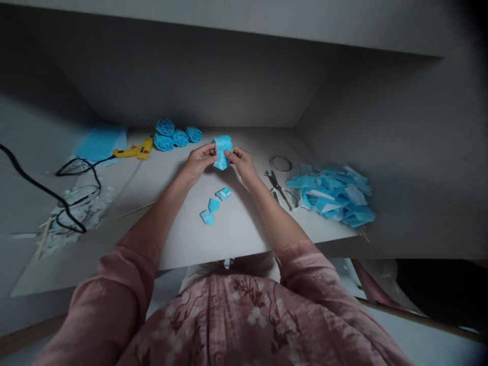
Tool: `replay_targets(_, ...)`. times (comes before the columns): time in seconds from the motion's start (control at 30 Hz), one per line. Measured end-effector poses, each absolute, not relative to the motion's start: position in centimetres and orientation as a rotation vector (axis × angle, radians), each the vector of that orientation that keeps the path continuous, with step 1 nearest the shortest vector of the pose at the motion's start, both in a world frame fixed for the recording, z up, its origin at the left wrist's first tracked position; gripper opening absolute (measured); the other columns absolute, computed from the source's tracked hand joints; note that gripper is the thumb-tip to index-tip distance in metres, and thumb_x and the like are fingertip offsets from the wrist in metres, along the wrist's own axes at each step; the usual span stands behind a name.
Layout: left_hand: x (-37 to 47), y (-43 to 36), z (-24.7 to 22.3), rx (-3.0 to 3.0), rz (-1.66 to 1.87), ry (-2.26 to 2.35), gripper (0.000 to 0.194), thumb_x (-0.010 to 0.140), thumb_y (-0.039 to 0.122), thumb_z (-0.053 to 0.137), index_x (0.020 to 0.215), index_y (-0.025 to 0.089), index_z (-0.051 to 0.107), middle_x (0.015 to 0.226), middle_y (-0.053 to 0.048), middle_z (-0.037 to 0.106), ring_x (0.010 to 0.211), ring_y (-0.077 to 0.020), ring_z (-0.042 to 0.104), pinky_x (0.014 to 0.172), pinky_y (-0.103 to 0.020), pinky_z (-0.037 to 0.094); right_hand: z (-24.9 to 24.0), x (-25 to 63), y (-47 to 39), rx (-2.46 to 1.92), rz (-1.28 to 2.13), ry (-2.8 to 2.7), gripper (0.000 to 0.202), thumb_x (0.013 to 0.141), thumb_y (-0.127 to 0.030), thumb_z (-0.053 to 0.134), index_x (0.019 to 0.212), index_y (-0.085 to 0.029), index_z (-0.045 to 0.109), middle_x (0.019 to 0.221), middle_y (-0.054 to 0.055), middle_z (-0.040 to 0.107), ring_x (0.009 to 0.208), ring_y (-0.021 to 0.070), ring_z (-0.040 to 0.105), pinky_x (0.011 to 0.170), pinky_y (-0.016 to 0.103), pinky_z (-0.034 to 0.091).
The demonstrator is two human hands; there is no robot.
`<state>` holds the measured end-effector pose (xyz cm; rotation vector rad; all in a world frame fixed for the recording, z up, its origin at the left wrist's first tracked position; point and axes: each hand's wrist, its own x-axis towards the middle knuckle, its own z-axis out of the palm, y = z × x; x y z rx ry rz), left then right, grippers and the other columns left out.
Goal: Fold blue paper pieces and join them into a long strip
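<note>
Both my hands hold one piece of light blue crepe-like material [222, 158] above the middle of the table. My left hand [199, 160] pinches its left edge between thumb and fingers. On the other side my right hand [241, 161] grips it, the thumb pressed on its front. Whether it is paper or fabric I cannot tell. Below the hands, a folded blue piece [223, 193] and two small cut blue pieces, one in the middle [214, 205] and one nearer me [207, 217], lie on the tabletop.
Several blue rosettes [164, 142] sit at the back beside a yellow glue gun [140, 150] with a black cord [46, 189]. A blue sheet [102, 141] lies far left. Scissors [281, 190], a wire coil [280, 163] and a blue scrap pile [335, 195] are right. Walls enclose the table.
</note>
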<state>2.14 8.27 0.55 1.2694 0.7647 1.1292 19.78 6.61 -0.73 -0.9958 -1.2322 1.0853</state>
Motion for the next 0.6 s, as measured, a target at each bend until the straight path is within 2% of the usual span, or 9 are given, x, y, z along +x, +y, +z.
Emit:
replay_targets(0.1, 1.87, 8.25, 0.92, 1.259, 1.139, 0.777, 0.043, 0.073, 0.019, 0.083, 0.116, 0.018, 0.081, 0.100, -0.005, 0.078, 0.090, -0.0187, 0.070, 0.077, -0.027, 0.055, -0.54, 19.85, 6.65, -1.024, 1.135, -1.137, 0.036, 0.089, -0.059, 0.078, 0.086, -0.024, 0.070, 0.078, -0.002, 0.064, 0.078, 0.0143, 0.060, 0.082, 0.029, 0.057)
replay_targets(0.2, 1.61, 8.28, 1.21, 1.261, 1.152, 0.773, 0.052, 0.076, 0.029, 0.087, 0.126, 0.019, 0.077, 0.113, -0.010, 0.080, 0.103, -0.0239, 0.074, 0.081, -0.029, 0.056, -0.42, 19.86, 6.59, -1.054, 1.176, -1.086, 0.043, 0.090, -0.063, 0.073, 0.106, -0.023, 0.077, 0.088, 0.001, 0.073, 0.087, 0.0162, 0.069, 0.087, 0.031, 0.060)
replay_targets(0.3, 1.53, 8.38, 1.15, 1.266, 1.169, 0.762, 0.056, 0.080, 0.034, 0.086, 0.133, 0.021, 0.074, 0.119, -0.010, 0.079, 0.107, -0.0249, 0.075, 0.080, -0.030, 0.057, -0.46, 19.84, 6.46, -1.029, 1.186, -1.146, 0.049, 0.082, -0.064, 0.081, 0.111, -0.023, 0.078, 0.099, 0.003, 0.075, 0.096, 0.0179, 0.071, 0.088, 0.032, 0.060)
replay_targets(0.4, 1.63, 8.46, 0.87, 1.257, 1.174, 0.762, 0.051, 0.083, 0.030, 0.082, 0.133, 0.022, 0.074, 0.120, -0.010, 0.079, 0.106, -0.0240, 0.075, 0.078, -0.029, 0.056, -0.55, 19.76, 6.46, -0.986, 1.174, -1.190, 0.051, 0.075, -0.053, 0.090, 0.115, -0.025, 0.078, 0.102, 0.003, 0.076, 0.099, 0.0191, 0.071, 0.088, 0.032, 0.060)
replay_targets(0.5, 1.75, 8.47, 0.72, 1.209, 1.192, 0.757, 0.043, 0.086, 0.026, 0.075, 0.128, 0.020, 0.074, 0.117, -0.010, 0.080, 0.102, -0.0233, 0.075, 0.076, -0.029, 0.055, -0.63, 19.68, 6.66, -0.942, 1.142, -1.186, 0.047, 0.075, -0.045, 0.092, 0.115, -0.025, 0.077, 0.102, 0.003, 0.077, 0.103, 0.0203, 0.071, 0.094, 0.034, 0.061)
replay_targets(0.6, 1.78, 8.31, 0.93, 1.174, 1.206, 0.773, 0.036, 0.091, 0.031, 0.070, 0.126, 0.020, 0.074, 0.114, -0.010, 0.081, 0.104, -0.0249, 0.076, 0.079, -0.031, 0.057, -0.76, 19.68, 6.86, -0.906, 1.100, -1.186, 0.047, 0.075, -0.044, 0.092, 0.116, -0.026, 0.077, 0.104, 0.003, 0.078, 0.106, 0.0217, 0.072, 0.100, 0.037, 0.061)
